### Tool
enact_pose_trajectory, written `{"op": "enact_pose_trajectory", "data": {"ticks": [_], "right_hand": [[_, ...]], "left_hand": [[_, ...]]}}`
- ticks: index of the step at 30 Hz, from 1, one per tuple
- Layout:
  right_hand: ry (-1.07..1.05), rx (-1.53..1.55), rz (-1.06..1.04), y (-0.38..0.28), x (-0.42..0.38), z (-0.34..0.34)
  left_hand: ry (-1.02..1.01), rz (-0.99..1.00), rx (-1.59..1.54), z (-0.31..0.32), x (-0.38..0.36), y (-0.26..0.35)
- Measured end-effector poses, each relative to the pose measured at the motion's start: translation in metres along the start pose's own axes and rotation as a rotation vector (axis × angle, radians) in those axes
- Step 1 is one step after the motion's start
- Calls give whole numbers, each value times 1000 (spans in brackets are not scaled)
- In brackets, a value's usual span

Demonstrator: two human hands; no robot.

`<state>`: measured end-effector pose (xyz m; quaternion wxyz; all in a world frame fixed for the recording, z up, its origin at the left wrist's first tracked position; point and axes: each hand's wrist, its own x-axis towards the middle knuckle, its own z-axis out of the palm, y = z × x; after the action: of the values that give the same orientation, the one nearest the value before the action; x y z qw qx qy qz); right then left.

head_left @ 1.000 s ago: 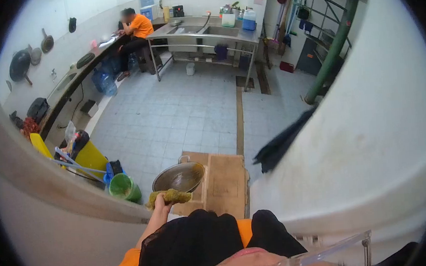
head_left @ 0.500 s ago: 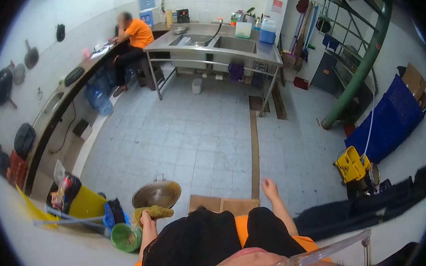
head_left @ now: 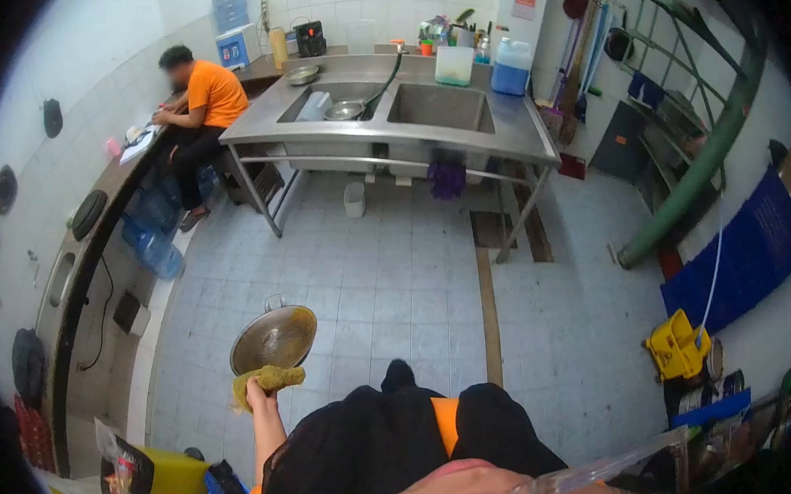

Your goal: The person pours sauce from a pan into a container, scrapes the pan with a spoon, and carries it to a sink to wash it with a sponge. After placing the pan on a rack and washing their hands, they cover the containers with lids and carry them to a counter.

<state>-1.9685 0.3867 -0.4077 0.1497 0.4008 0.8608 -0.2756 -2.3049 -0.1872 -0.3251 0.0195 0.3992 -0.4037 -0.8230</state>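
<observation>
My left hand [head_left: 260, 397] is closed on a yellowish-green cloth [head_left: 279, 378] folded over the near side of a wok [head_left: 274, 339]. The wok is held out over the floor at my left, tilted, its inside browned and worn. A loop handle shows on its far rim. The handle or rim under the cloth is hidden. My right hand is out of view.
Ahead stands a steel double sink [head_left: 442, 113] with a metal bowl [head_left: 345, 111] in one basin. A seated person [head_left: 214, 95] is at the left counter. Nearby are a white container [head_left: 355, 200], yellow mop bucket [head_left: 676, 346] and yellow bin [head_left: 179, 488].
I have moved forward, so the sink looks nearer and the brown floor mat has left view. My right hand has gone out of view. The seated person's arm has lowered to the counter.
</observation>
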Motion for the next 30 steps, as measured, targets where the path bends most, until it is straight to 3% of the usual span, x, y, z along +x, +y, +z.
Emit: {"op": "enact_pose_trajectory", "data": {"ticks": [6, 8, 10, 12, 15, 19, 23, 30], "right_hand": [[31, -40, 63, -101, 156, -69], [358, 157, -258, -206, 230, -135], [368, 246, -554, -291, 302, -176], [272, 219, -677, -398, 309, -235], [201, 249, -812, -499, 328, -271], [163, 447, -854, -550, 369, -271], [185, 721, -639, -560, 418, -278], [365, 687, -474, -608, 502, -382]], "left_hand": [[-90, 17, -109, 203, 54, 29], [-195, 17, -166, 257, 75, 38], [-201, 40, -153, 312, 73, 51], [-212, 64, -139, 370, 84, 67], [-312, 68, -96, 459, 127, 86], [-370, 166, -25, 582, 177, 97], [-355, 233, 74, 692, 235, 103], [-393, 197, 190, 836, 318, 77]]}}
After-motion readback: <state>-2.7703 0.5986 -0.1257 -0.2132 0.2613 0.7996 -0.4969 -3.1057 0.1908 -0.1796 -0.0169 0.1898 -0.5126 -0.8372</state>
